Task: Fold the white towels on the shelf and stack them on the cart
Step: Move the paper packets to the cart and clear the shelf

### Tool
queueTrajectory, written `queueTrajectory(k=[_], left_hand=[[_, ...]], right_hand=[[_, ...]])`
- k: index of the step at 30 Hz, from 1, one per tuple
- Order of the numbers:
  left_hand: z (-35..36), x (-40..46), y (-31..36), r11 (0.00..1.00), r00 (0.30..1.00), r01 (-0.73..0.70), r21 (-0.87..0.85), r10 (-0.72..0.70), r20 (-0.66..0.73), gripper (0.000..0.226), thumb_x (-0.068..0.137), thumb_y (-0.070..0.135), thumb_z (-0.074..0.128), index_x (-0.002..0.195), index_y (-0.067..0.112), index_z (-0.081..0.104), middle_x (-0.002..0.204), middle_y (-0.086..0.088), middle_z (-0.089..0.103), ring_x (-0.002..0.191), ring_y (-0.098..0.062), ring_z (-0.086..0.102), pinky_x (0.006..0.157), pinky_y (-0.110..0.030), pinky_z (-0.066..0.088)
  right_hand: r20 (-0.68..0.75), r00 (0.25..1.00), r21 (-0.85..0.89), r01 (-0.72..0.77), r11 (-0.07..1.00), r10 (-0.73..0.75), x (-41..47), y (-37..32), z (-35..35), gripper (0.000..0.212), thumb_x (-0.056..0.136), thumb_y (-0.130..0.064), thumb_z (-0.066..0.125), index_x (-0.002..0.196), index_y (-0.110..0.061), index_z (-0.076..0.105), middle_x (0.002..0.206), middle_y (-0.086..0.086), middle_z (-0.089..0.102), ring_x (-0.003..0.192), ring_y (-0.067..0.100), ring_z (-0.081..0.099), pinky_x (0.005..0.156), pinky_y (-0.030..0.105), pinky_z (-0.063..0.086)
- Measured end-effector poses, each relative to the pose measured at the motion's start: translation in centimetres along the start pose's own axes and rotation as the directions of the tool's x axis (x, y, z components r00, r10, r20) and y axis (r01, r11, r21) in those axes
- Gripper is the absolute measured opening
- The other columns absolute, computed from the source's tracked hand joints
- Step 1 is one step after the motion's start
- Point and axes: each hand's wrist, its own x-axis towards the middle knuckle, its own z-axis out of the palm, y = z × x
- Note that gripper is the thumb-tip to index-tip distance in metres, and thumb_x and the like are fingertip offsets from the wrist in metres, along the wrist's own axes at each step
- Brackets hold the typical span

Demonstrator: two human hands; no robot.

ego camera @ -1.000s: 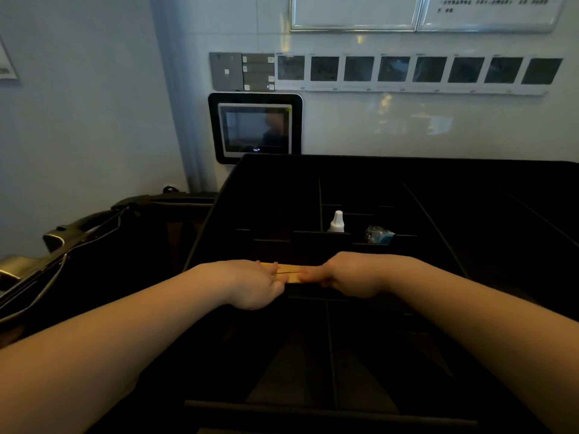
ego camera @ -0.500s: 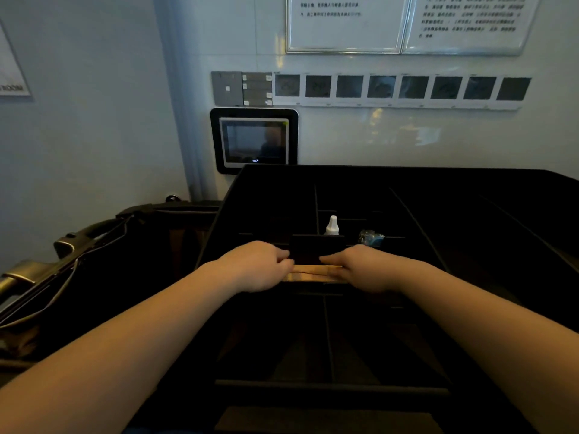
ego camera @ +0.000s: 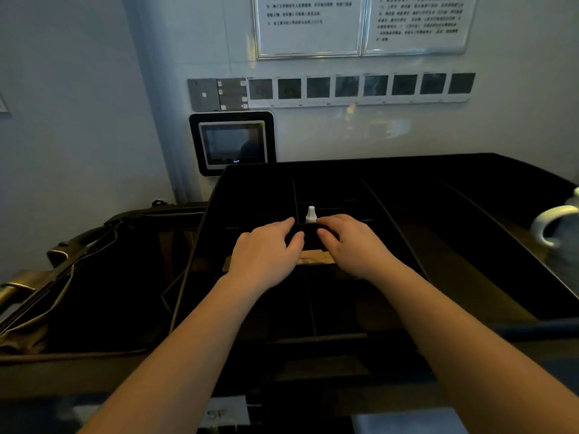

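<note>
White towels were nowhere seen; relaxed left hand (ego camera: pixel 266 249) and right hand (ego camera: pixel 351 242) rested over black divided cart tray (ego camera: pixel 407 195), nothing grasped, folding judged unstarted.

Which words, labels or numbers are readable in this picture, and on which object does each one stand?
No text can be read with certainty.
Two framed wall notices: printed lines, too blurred to read.
Paper label at the bottom edge: faint marks, unreadable.
Wall screen: no legible text.
Small white bottle: no visible label.
</note>
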Motion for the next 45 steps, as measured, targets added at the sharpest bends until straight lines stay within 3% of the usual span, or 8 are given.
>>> queueTrajectory(k=[8, 13, 17, 23, 29, 34, 37, 45], left_hand=[[-0.2, -7.3, 4.2, 0.998, 0.988, 0.069, 0.002, -0.068, -0.137, 0.057, 0.092, 0.056, 0.036, 0.138, 0.025, 0.048, 0.134, 0.006, 0.056, 0.122, -0.012, 0.052, 0.101, -0.035, 0.039], [0.3, -13.3, 7.7, 0.982, 0.972, 0.163, 0.094, -0.144, -0.186, 0.055, 0.094, 0.052, 0.039, 0.137, 0.020, 0.050, 0.134, 0.004, 0.056, 0.124, -0.012, 0.051, 0.103, -0.036, 0.040], [0.6, -19.0, 11.0, 0.960, 0.944, 0.258, 0.113, -0.225, -0.240, 0.054, 0.094, 0.050, 0.039, 0.138, 0.019, 0.049, 0.136, 0.003, 0.055, 0.128, -0.012, 0.047, 0.105, -0.038, 0.036], [0.2, -27.6, 14.8, 0.893, 0.895, 0.412, 0.184, -0.358, -0.267, 0.054, 0.094, 0.050, 0.040, 0.137, 0.018, 0.051, 0.136, 0.001, 0.055, 0.128, -0.013, 0.047, 0.105, -0.036, 0.035], [-0.7, -36.5, 16.0, 0.809, 0.826, 0.551, 0.204, -0.492, -0.276, 0.053, 0.094, 0.048, 0.041, 0.137, 0.019, 0.051, 0.135, 0.003, 0.056, 0.126, -0.012, 0.049, 0.102, -0.035, 0.037], [-1.7, -45.2, 15.5, 0.683, 0.715, 0.698, 0.215, -0.650, -0.257, 0.054, 0.095, 0.049, 0.038, 0.141, 0.020, 0.045, 0.137, 0.004, 0.054, 0.127, -0.013, 0.048, 0.103, -0.036, 0.035], [-2.5, -51.7, 15.2, 0.568, 0.611, 0.791, 0.227, -0.749, -0.255, 0.054, 0.095, 0.050, 0.037, 0.141, 0.022, 0.044, 0.136, 0.006, 0.054, 0.125, -0.013, 0.049, 0.100, -0.034, 0.035], [-7.3, -71.7, 15.6, 0.181, 0.197, 0.980, 0.079, -0.913, -0.358, 0.055, 0.096, 0.052, 0.037, 0.142, 0.023, 0.042, 0.141, 0.001, 0.050, 0.127, -0.018, 0.048, 0.107, -0.039, 0.030]], right_hand=[[-0.108, 0.994, -0.099, -0.006, 0.995, -0.005, -7.0, -0.3, -1.8, 0.044, 0.098, -0.037, 0.045, 0.138, -0.019, 0.047, 0.138, 0.000, 0.049, 0.129, 0.017, 0.041, 0.105, 0.034, 0.036], [-0.047, 0.994, -0.070, 0.099, 0.993, -0.102, -12.4, 0.3, -3.2, 0.042, 0.098, -0.036, 0.046, 0.137, -0.020, 0.049, 0.141, -0.002, 0.048, 0.137, 0.017, 0.034, 0.114, 0.042, 0.030], [-0.008, 0.977, -0.024, 0.212, 0.977, -0.213, -17.1, 0.7, -3.8, 0.042, 0.097, -0.038, 0.045, 0.135, -0.020, 0.052, 0.142, -0.002, 0.049, 0.138, 0.015, 0.032, 0.116, 0.040, 0.026], [0.088, 0.959, 0.034, 0.268, 0.963, -0.270, -24.0, 0.1, -3.5, 0.043, 0.098, -0.037, 0.045, 0.138, -0.020, 0.049, 0.147, -0.002, 0.042, 0.142, 0.016, 0.024, 0.119, 0.038, 0.013], [0.189, 0.917, 0.130, 0.332, 0.934, -0.352, -29.7, -2.5, -1.0, 0.044, 0.098, -0.038, 0.046, 0.137, -0.020, 0.049, 0.144, -0.002, 0.046, 0.139, 0.015, 0.031, 0.118, 0.037, 0.021], [0.275, 0.845, 0.222, 0.409, 0.885, -0.459, -35.3, -6.6, 2.5, 0.042, 0.097, -0.037, 0.047, 0.134, -0.018, 0.052, 0.136, -0.001, 0.054, 0.130, 0.014, 0.042, 0.111, 0.036, 0.035], [0.355, 0.767, 0.287, 0.455, 0.843, -0.534, -39.9, -9.9, 4.9, 0.041, 0.098, -0.035, 0.047, 0.134, -0.016, 0.052, 0.135, -0.001, 0.054, 0.127, 0.015, 0.045, 0.108, 0.032, 0.037], [0.523, 0.453, 0.475, 0.549, 0.688, -0.722, -56.4, -21.8, 11.3, 0.041, 0.099, -0.035, 0.044, 0.135, -0.017, 0.050, 0.140, 0.000, 0.050, 0.128, 0.017, 0.043, 0.107, 0.034, 0.034]])
